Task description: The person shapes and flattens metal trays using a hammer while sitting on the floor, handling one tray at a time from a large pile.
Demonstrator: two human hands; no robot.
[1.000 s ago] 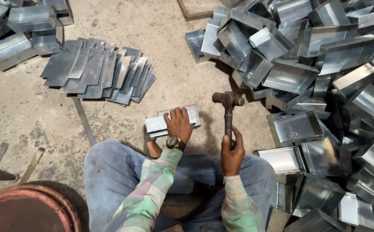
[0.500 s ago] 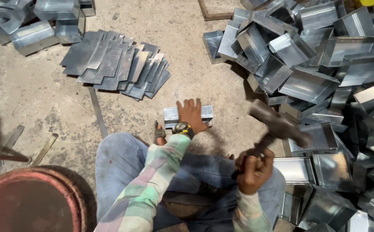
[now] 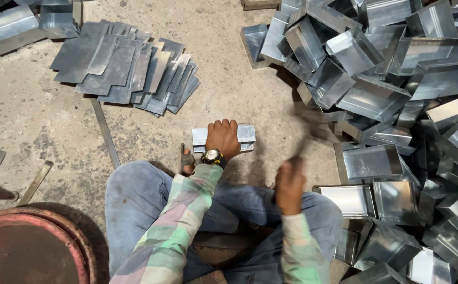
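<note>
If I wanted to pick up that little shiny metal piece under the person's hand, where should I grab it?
Probably by its two short ends. The folded metal piece lies flat on the concrete floor, long side running left to right, with the left hand pressing its middle. Its right end sticks out free, so come from that side, staying away from the blurred hammer in the right hand.

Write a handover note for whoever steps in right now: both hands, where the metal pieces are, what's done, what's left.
Left hand: pressed flat on the sheet-metal piece, pinning it to the concrete floor.
Right hand: gripping the hammer, which is motion-blurred above and right of the piece.
Flat sheets: fanned stack on the floor, upper left.
Folded trays: large heap on the right.
Done: many trays are already folded, judging by the heap.
Left: the pinned piece is being hammered; the flat stack looks unworked.
</note>
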